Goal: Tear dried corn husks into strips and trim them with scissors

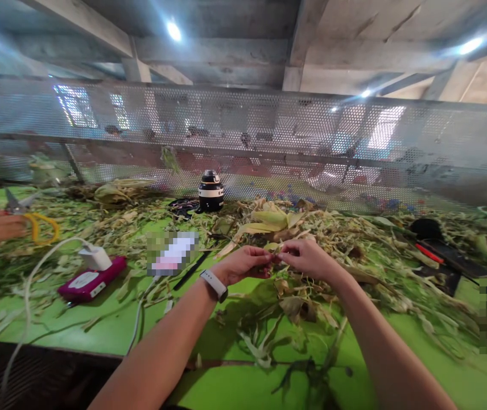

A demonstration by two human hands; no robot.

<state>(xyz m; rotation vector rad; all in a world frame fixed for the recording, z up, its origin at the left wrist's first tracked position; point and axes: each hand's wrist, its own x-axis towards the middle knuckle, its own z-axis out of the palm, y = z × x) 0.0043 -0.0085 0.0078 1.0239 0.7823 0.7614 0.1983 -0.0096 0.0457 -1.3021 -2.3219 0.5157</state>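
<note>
Pinching fingers [293, 249], withered leaves [298, 309] around, bottle [211, 196] beyond

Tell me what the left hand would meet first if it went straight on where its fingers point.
Most likely the right hand: its fingers are just ahead of the left hand, though the depth between them is unclear in this view.

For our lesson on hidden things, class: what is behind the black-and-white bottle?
A perforated metal screen rises behind the bottle. Whatever the bottle's body directly covers cannot be seen.
</note>
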